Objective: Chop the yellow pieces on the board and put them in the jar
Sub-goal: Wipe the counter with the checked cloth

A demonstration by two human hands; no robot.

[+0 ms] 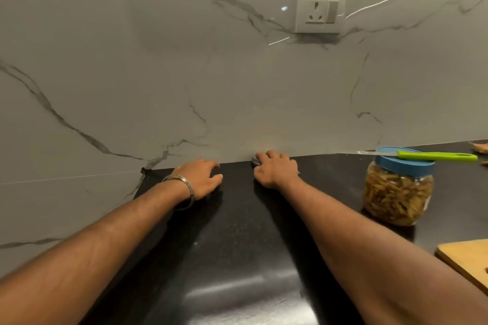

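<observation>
Two bare arms reach across the black table [232, 232] toward the marble wall [184, 74]. At centre frame the left hand [202, 178], a metal bangle [184, 187] on its wrist, rests palm down with fingers loosely spread, holding nothing. Just right of it, the right hand [276, 169] is curled over a small purplish thing [255, 160] at the wall's foot; what it is I cannot tell. At middle right stands the jar [398, 192], full of yellow pieces [396, 196], its blue lid [406, 163] on. A green-handled knife [435, 156] lies across that lid. The wooden board's [467, 258] corner shows at lower right. A wall socket [320, 10] sits upper right.
</observation>
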